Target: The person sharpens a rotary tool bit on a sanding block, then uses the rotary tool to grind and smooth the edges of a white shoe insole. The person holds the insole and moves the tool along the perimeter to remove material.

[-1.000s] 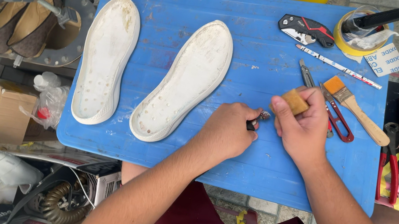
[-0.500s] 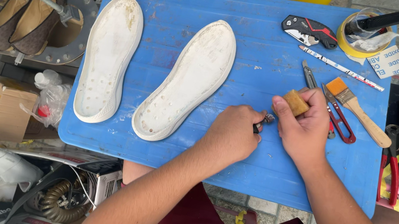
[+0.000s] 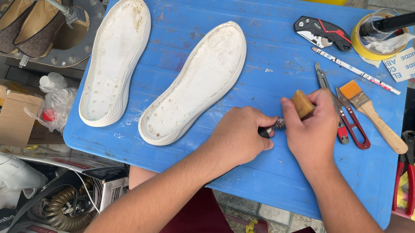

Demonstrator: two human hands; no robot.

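Tool with a wooden handle sits in my right hand, over the near middle of the blue board; its metal end points left into my left hand. The right fingers are wrapped tight round the handle, so only its butt shows above the thumb. The left fingers are curled shut on the small dark metal tip, I judge to steady it while the hands work against each other. Two white soles lie well to the left, insides up, apart from both hands. Brush and snips lie just right of my right hand, within reach.
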